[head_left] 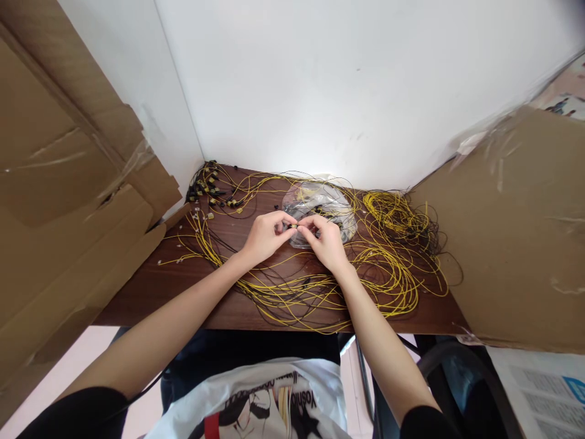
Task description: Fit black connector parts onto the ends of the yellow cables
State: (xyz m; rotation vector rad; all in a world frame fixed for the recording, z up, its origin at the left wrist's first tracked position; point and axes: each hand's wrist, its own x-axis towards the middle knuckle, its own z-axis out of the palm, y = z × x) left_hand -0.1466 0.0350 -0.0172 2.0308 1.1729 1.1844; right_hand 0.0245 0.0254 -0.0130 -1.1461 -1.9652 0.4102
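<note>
Near the middle of the brown table (155,299), my left hand (269,235) and my right hand (325,239) meet fingertip to fingertip. Both pinch a small black and yellow part (294,226) between thumb and index finger. Behind and below the hands lies a clear plastic bag (340,210) with small dark and yellow pieces inside. A bundle of yellow and black wires (292,292) curves across the table in front of the bag. Its left ends carry small whitish tips. The fingertips hide much of the held part.
Black and yellow connectors (212,186) pile up at the back left. A tangled wire coil (393,213) sits at the back right. Cardboard sheets (59,201) flank the left side, with another cardboard panel (516,231) on the right. A white wall (292,85) stands behind.
</note>
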